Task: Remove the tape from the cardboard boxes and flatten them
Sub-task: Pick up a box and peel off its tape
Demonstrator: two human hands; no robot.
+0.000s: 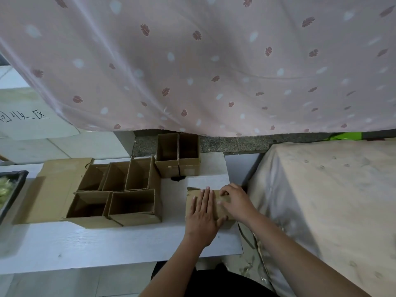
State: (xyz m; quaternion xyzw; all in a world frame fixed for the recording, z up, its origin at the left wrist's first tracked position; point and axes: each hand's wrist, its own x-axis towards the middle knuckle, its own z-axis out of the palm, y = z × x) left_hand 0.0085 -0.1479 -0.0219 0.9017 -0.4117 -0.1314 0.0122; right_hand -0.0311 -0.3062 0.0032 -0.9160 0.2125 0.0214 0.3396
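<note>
both forearms are bare, no sleeves, above dark clothing.

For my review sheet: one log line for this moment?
left hand flat on box | right hand picking at its top | open boxes waiting

I am looking at a pink curtain with a leaf print hanging across the top of my view. A white table is lying below it. A cloth-covered surface is sitting to the right, and a dark tray is showing at the left edge. A white sheet with handwriting is lying at the far left, over grey speckled floor.
</note>
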